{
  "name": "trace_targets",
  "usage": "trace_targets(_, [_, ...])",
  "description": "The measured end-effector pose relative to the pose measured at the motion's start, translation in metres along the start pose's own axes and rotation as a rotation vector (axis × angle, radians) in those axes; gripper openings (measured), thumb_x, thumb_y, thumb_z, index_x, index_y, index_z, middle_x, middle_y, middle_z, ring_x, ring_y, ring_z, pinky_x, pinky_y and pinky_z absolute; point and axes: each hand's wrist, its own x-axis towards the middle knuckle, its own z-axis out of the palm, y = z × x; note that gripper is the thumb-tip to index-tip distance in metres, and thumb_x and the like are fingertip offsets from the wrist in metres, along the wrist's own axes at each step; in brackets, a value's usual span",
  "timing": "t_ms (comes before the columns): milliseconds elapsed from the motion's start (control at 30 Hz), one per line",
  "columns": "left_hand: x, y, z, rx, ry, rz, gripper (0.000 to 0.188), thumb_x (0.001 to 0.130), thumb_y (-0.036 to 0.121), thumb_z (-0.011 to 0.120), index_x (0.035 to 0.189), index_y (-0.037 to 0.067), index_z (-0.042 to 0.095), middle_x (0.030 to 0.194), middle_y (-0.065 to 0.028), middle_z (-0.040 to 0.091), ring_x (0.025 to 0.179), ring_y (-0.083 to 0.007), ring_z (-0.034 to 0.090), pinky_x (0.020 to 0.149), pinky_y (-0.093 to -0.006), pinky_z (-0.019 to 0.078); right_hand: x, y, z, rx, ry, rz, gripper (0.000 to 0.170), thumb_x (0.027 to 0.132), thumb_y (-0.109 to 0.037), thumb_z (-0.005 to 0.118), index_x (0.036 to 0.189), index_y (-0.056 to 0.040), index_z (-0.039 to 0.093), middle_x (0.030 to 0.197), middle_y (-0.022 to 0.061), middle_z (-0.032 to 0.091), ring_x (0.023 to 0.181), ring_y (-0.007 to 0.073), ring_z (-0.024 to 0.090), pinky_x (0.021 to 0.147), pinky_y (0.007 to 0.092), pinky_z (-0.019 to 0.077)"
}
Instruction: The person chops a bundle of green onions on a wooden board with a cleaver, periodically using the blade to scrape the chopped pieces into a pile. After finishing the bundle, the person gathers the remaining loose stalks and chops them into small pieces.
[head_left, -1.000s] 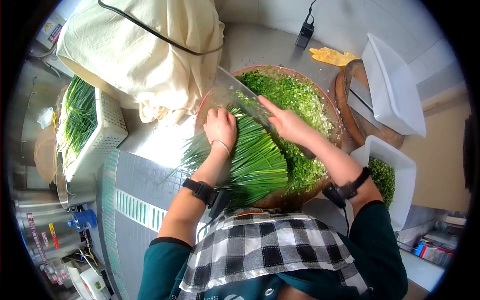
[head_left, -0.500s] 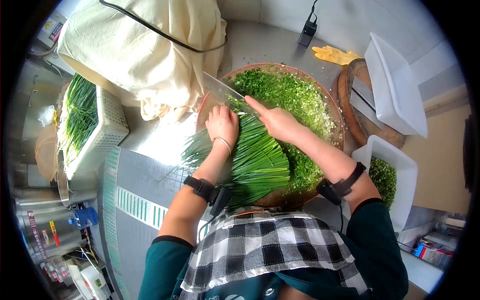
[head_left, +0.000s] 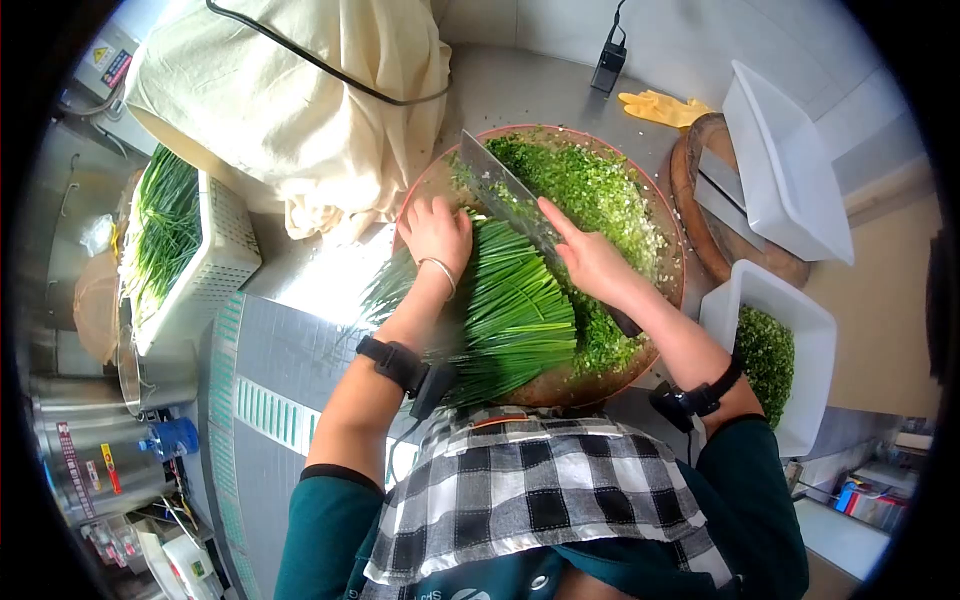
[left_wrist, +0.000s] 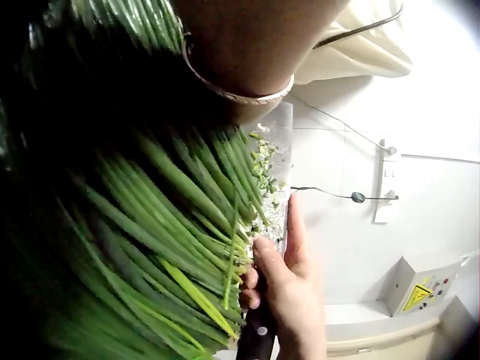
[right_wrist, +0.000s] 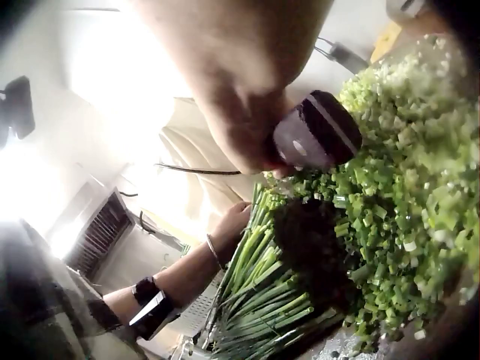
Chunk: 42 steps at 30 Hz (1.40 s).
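Note:
My right hand (head_left: 598, 262) grips a wide cleaver (head_left: 512, 192), its index finger stretched along the blade. Its dark handle (right_wrist: 319, 133) sticks out behind the palm in the right wrist view. My left hand (head_left: 436, 238) holds down a thick bundle of green onions (head_left: 520, 318), fingers bent over the stalks near their cut ends; its fingertips are partly hidden. The blade stands close along those ends, with bits of onion stuck to it. Chopped green onion (head_left: 600, 180) is heaped beyond the cleaver on a round chopping board (head_left: 560, 388).
A white tub (head_left: 815, 335) of chopped greens stands at right, below another white tub (head_left: 785, 170) on a second round board (head_left: 690, 215). A yellow glove (head_left: 663, 109) lies behind. At left are a cream cloth cover (head_left: 300, 110) and a white basket (head_left: 225, 235) of whole green onions.
The cleaver and right hand moved left over the bundle, then back right beside the cut ends. The left hand shifted slightly, its fingers now more spread.

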Motion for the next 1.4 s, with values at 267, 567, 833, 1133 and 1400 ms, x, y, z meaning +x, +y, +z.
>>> trace_targets(267, [-0.041,0.048,-0.032,-0.257,0.017,0.112,0.011,0.078,0.015,0.059,0.086,0.009,0.056,0.086,-0.0097,0.055,0.084,-0.0299,0.053,0.075,-0.0439,0.0407,-0.079,-0.026,-0.026,-0.05,0.078,-0.034,0.066,0.091,-0.004,0.046,0.147,-0.0181,0.014,0.06,0.0231,0.055,0.054,0.0361,0.056,0.052,0.0425,0.0417])
trace_targets(567, [-0.056,0.05,-0.021,-0.239,-0.062,0.052,0.013,0.076,0.015,0.062,0.087,0.011,0.055,0.092,-0.0078,0.056,0.09,-0.0274,0.052,0.083,-0.0426,0.0372,-0.118,-0.019,-0.011,-0.03,-0.01,0.062,0.072,0.09,-0.004,0.048,0.148,-0.0163,0.007,0.057,0.0223,0.055,0.049,0.0393,0.055,0.05,0.046,0.0417])
trace_targets(833, [-0.055,0.05,-0.025,-0.317,-0.062,0.066,0.008,0.075,0.013,0.06,0.081,0.009,0.056,0.093,-0.0106,0.054,0.091,-0.0308,0.051,0.08,-0.0463,0.0373,-0.033,0.003,0.038,-0.134,0.084,-0.003,0.074,0.089,-0.006,0.047,0.148,-0.0188,0.004,0.059,0.0164,0.058,0.05,0.0275,0.056,0.048,0.0392,0.0427])
trace_targets(1133, [-0.099,0.053,-0.119,-0.329,-0.503,0.439,0.092,0.061,0.049,0.076,0.134,0.008,0.039,0.143,-0.0214,0.026,0.132,-0.0421,0.024,0.104,-0.0627,0.0174,-0.047,0.009,0.027,0.03,-0.002,0.032,0.081,0.083,0.0,0.045,0.149,-0.0218,0.003,0.06,0.0176,0.058,0.05,0.0291,0.056,0.051,0.041,0.0446])
trace_targets(1400, [-0.109,0.062,-0.086,-0.221,-0.551,0.411,0.102,0.054,0.036,0.083,0.137,0.006,0.032,0.143,-0.0203,0.025,0.133,-0.0421,0.022,0.102,-0.062,0.0206,-0.065,0.011,0.011,-0.096,-0.039,0.093,0.075,0.087,-0.003,0.045,0.148,-0.0215,0.006,0.061,0.0179,0.058,0.051,0.0293,0.056,0.05,0.0414,0.0435])
